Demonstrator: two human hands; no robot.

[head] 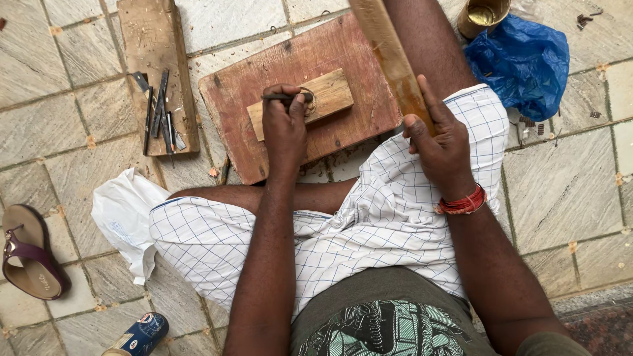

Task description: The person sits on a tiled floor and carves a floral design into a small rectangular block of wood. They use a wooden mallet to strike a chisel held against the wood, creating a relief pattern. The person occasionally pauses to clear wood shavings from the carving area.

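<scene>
— On the reddish work board [343, 49], at about twelve o'clock from the person's lap, sits the small wooden block [330, 95]. See the round carving near its middle?

— I see it. What has the left hand [285, 125] got?

— A thin metal chisel [280, 97], fingers wrapped tight about it, the tip lying toward the carved circle. The heel of that hand rests on the block's near edge.

— And the right hand [443, 146]?

— Closed round a long wooden mallet [390, 56], lifted at about one o'clock, thumb along the shaft. A red thread band [463, 203] circles that wrist.

— How would you do this cut well, to your eye?

— I'd judge short, light blows best. Keep the chisel hand planted on the block so the edge stays in the groove, and let the mallet fall square on the chisel's end, not glancing. The block looks loose on the board, so the pressing hand must also pin it.

— Spare tools?

— A row of chisels [159, 112] lies on a narrow plank [153, 39] at ten o'clock, well apart from the block. A blue bag [527, 62] and a brass pot [484, 14] sit at two o'clock, a white bag [122, 214] at eight, a sandal [28, 254] beyond it.

— Whether the chisel edge truly touches wood?

— I cannot tell; the fingers hide it.
</scene>
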